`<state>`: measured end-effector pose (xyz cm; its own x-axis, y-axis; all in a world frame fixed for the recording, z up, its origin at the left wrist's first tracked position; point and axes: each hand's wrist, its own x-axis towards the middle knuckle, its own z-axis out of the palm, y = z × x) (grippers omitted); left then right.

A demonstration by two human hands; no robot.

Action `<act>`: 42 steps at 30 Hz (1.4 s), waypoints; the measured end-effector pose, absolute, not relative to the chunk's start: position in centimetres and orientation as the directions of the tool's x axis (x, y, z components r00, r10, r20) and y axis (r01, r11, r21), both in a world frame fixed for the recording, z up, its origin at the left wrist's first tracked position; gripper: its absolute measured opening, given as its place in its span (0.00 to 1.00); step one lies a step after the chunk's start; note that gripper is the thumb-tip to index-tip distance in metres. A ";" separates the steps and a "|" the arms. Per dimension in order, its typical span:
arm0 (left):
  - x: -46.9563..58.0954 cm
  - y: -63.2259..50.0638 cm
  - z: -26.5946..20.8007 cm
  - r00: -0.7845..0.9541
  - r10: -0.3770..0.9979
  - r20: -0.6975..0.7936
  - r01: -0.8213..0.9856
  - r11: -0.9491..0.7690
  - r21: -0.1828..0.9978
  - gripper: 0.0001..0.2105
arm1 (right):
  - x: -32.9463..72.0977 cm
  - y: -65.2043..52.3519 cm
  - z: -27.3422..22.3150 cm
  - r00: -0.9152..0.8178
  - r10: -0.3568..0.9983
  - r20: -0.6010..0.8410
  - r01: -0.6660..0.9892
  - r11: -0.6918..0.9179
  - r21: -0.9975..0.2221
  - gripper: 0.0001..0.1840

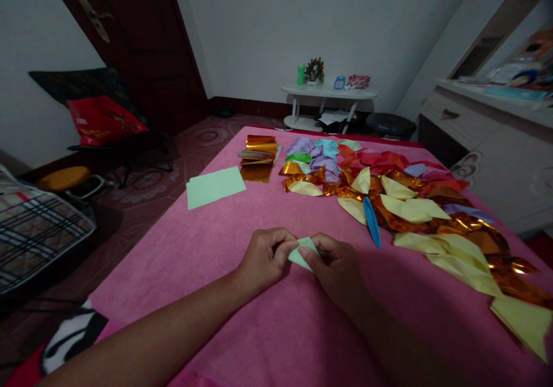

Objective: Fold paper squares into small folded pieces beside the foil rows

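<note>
A small piece of folded pale green paper (306, 253) is held between both hands above the pink cloth. My left hand (268, 254) pinches its left corner between thumb and fingers. On the other side, my right hand (336, 263) grips the right part, its thumb lying on top of the paper. Flat pale green sheets (216, 187) lie beyond my left hand, on the left of the table. To the right of my right hand rests a narrow blue folded paper piece (371, 222).
Pink cloth covers the table (181, 272). A stack of gold foil sheets (258, 171) sits at its far side. Folded yellow papers (449, 249), orange-gold foil pieces, red papers (380, 159) and purple papers (332, 167) spread over the right. A white side table (328, 91) stands behind.
</note>
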<state>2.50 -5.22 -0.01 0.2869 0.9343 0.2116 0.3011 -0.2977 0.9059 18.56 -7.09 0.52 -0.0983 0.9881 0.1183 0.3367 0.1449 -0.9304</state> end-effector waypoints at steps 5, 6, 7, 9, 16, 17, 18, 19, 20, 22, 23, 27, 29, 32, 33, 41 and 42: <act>2.5 -5.1 0.0 0.282 0.945 0.162 0.288 -0.245 0.926 0.14 | 18.8 -7.0 0.6 -0.064 0.993 0.097 0.296 0.112 -0.949 0.11; 2.5 -5.0 0.0 0.294 0.944 0.147 0.267 -0.229 0.936 0.14 | 18.9 -7.0 0.7 -0.055 0.994 0.090 0.287 0.102 -0.952 0.11; 2.5 -5.0 0.0 0.313 0.940 0.133 0.239 -0.213 0.947 0.13 | 18.9 -7.0 0.7 -0.046 0.995 0.085 0.275 0.094 -0.957 0.12; 2.6 -5.0 -0.1 0.350 0.930 0.108 0.170 -0.177 0.969 0.13 | 18.9 -7.0 0.8 -0.035 0.997 0.071 0.246 0.077 -0.966 0.12; 2.5 -5.1 -0.4 0.322 0.947 0.008 0.108 -0.045 0.993 0.17 | 18.9 -7.1 0.9 0.003 0.998 0.062 0.251 0.059 -0.966 0.13; 2.5 -5.1 -0.4 0.318 0.948 0.029 0.123 -0.072 0.990 0.17 | 18.9 -7.1 0.8 0.004 0.998 0.059 0.248 0.056 -0.967 0.13; 2.4 -5.1 -0.3 0.312 0.949 0.052 0.142 -0.101 0.985 0.17 | 19.0 -7.1 0.9 0.006 0.998 0.057 0.241 0.054 -0.969 0.13; 2.4 -5.1 -0.3 0.300 0.951 0.069 0.161 -0.122 0.979 0.18 | 19.0 -7.1 0.9 0.009 0.999 0.054 0.231 0.050 -0.972 0.13; 2.3 -5.1 -0.3 0.283 0.956 0.073 0.178 -0.127 0.976 0.20 | 19.0 -7.1 0.9 0.016 0.999 0.050 0.221 0.045 -0.974 0.13; 2.2 -5.1 -0.1 0.245 0.968 0.049 0.186 -0.096 0.978 0.23 | 19.1 -6.9 1.0 0.042 0.998 0.045 0.197 0.036 -0.980 0.13; 2.2 -5.1 0.0 0.228 0.973 0.034 0.171 -0.075 0.982 0.24 | 19.1 -6.8 1.1 0.057 0.998 0.042 0.185 0.031 -0.982 0.13; 2.3 -5.0 0.2 0.167 0.982 0.091 0.055 -0.101 0.993 0.15 | 19.1 -6.6 1.1 0.069 0.998 0.010 0.137 0.001 -0.991 0.12; 2.5 -4.9 0.1 0.172 0.977 0.125 0.027 -0.131 0.991 0.11 | 19.0 -6.7 0.9 0.034 0.999 0.014 0.137 0.009 -0.991 0.12; 2.6 -4.9 -0.3 0.236 0.968 0.087 0.076 -0.108 0.991 0.12 | 18.9 -6.8 0.5 -0.026 0.998 0.050 0.180 0.054 -0.982 0.12; 2.7 -4.9 -0.4 0.248 0.967 0.065 0.099 -0.092 0.991 0.11 | 18.9 -6.8 0.3 -0.040 0.998 0.056 0.200 0.063 -0.978 0.13; 2.6 -5.1 -0.5 0.271 0.963 0.004 0.126 -0.040 0.991 0.14 | 18.8 -6.7 0.1 -0.082 0.995 0.051 0.242 0.069 -0.968 0.12; 2.6 -5.0 -0.5 0.287 0.958 0.008 0.124 -0.045 0.991 0.14 | 18.8 -6.6 0.1 -0.093 0.995 0.045 0.259 0.068 -0.963 0.12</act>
